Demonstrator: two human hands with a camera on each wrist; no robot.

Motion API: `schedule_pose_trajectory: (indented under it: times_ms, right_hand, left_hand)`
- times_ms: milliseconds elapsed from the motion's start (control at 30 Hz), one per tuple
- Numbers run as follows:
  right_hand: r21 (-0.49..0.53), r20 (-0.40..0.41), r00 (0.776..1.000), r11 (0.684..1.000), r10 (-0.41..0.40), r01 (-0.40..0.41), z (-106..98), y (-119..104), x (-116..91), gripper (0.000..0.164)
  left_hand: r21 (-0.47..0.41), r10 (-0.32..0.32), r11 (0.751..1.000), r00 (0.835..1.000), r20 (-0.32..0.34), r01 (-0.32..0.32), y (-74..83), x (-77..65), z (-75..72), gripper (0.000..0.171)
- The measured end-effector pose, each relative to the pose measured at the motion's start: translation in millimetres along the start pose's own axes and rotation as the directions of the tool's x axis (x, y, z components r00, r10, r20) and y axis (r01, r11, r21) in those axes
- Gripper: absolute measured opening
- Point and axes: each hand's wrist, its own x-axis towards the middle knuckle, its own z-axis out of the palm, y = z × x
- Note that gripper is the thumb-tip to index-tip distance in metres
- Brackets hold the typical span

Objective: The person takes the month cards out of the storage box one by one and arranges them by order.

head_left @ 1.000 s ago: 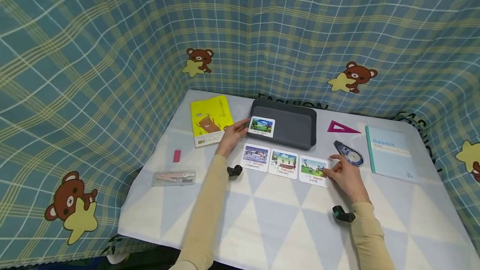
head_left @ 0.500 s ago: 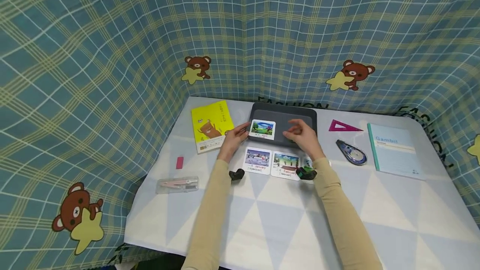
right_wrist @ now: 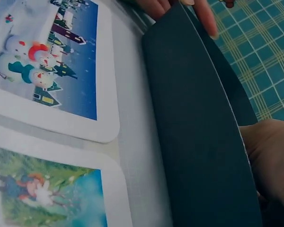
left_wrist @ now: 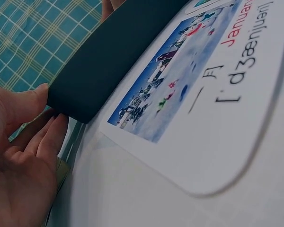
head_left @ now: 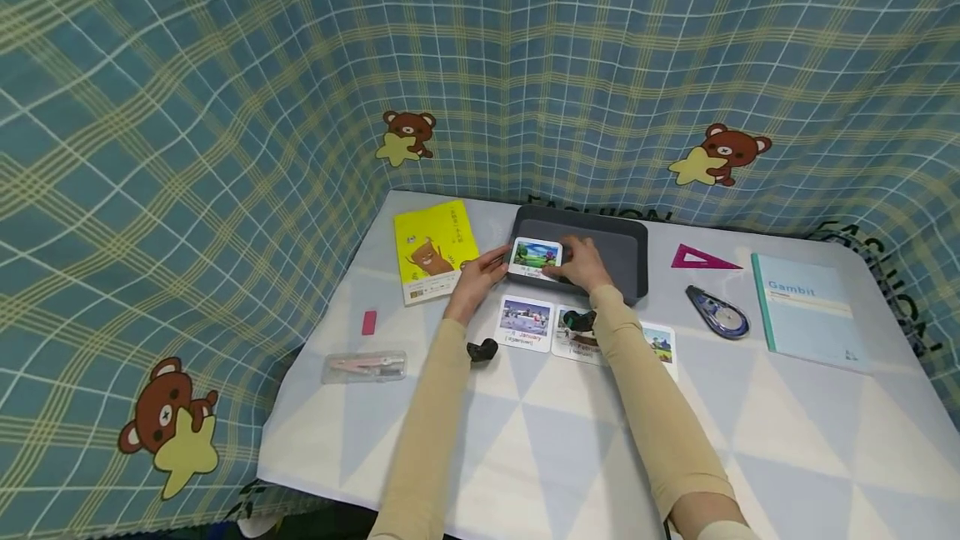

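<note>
In the head view, my left hand (head_left: 478, 277) is at the left edge of the dark grey tray (head_left: 639, 277). In the left wrist view, its thumb and fingers hold the tray's corner (left_wrist: 80, 94). My right hand (head_left: 587, 262) reaches into the tray, fingers curled at the right edge of the April picture card (head_left: 534, 254), its thumb over the card's lower right corner. The right wrist view hides those fingertips behind the tray wall (right_wrist: 199, 123). Below the tray lie the January card (head_left: 525, 319), the February card (head_left: 566, 323) and a third card (head_left: 660, 344), the last two partly covered by my right arm.
On the left are a yellow booklet (head_left: 435, 252), a pink eraser (head_left: 369, 322) and a clear case (head_left: 365, 367). A magenta set square (head_left: 701, 258), correction tape (head_left: 717, 312) and a light blue Gambit notebook (head_left: 810, 311) lie on the right. A checked curtain (head_left: 592, 65) rises behind.
My right hand has left the March card, crossed leftward over the tray and come to the April card's right edge. The left hand stays at the tray's left edge.
</note>
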Motion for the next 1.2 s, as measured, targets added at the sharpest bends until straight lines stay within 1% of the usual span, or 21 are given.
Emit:
schedule_pose_trajectory:
  times_ms: [100,200,267,367,467,567,633,767,833,933,1033,1067,1167,1200]
  right_hand:
    - [0.023,-0.014,1.0,1.0,-0.003,0.004,1,1,-2,0.08]
    - [0.044,-0.044,0.999,0.999,-0.024,0.026,1,-1,-5,0.079]
    - [0.053,-0.071,0.996,0.997,-0.05,0.054,2,-2,-6,0.078]
    - [0.084,-0.119,0.987,0.99,-0.105,0.115,4,0,-8,0.074]
    - [0.146,-0.149,0.975,0.972,-0.163,0.185,4,4,-11,0.064]
    - [0.224,-0.172,0.966,0.947,-0.195,0.231,2,5,-15,0.053]
    - [0.269,-0.194,0.962,0.932,-0.195,0.243,-2,5,-19,0.049]
    - [0.342,-0.248,0.953,0.906,-0.171,0.251,-11,7,-30,0.048]
    - [0.366,-0.272,0.95,0.896,-0.155,0.251,-17,8,-38,0.049]
    - [0.377,-0.28,0.948,0.891,-0.151,0.253,-25,11,-56,0.05]
    - [0.394,-0.25,0.957,0.887,-0.147,0.239,-30,15,-83,0.054]
    - [0.393,-0.236,0.961,0.891,-0.144,0.229,-31,16,-93,0.056]
    - [0.398,-0.182,0.973,0.894,-0.141,0.204,-26,20,-124,0.059]
    - [0.399,-0.168,0.975,0.895,-0.142,0.199,-23,21,-133,0.059]
  left_hand:
    - [0.009,0.005,1.0,1.0,0.0,-0.005,-0.4,-1.4,0.2,0.043]
    - [0.008,0.009,1.0,1.0,0.002,-0.009,-0.3,-2.2,0.1,0.042]
    - [0.005,0.006,1.0,1.0,-0.001,-0.006,0.6,-3.4,0.6,0.042]
    - [-0.004,0.002,1.0,1.0,0.0,-0.002,0.2,-4.7,1.8,0.042]
    - [0.008,0.004,1.0,1.0,0.0,-0.004,-1.6,-6.0,2.5,0.042]
    - [0.012,0.014,1.0,1.0,-0.004,-0.014,-3.5,-6.9,2.2,0.042]
    - [0.001,0.024,1.0,1.0,-0.002,-0.024,-4.1,-7.1,1.6,0.042]
    - [-0.022,0.035,0.999,0.999,0.01,-0.035,-3.7,-7.9,1.7,0.044]
    - [-0.018,0.036,0.999,0.999,0.005,-0.036,-3.3,-8.3,2.2,0.044]
    - [-0.009,0.039,0.999,0.999,-0.012,-0.039,-3.0,-8.9,2.0,0.043]
    - [-0.006,0.026,1.0,1.0,0.001,-0.026,-3.9,-8.5,0.8,0.043]
    - [-0.003,0.02,1.0,1.0,0.01,-0.02,-4.4,-8.1,0.5,0.043]
    - [0.008,0.01,1.0,1.0,0.025,-0.01,-4.2,-6.9,-1.5,0.043]
    - [-0.001,0.008,1.0,1.0,0.023,-0.008,-3.2,-6.2,-2.6,0.044]
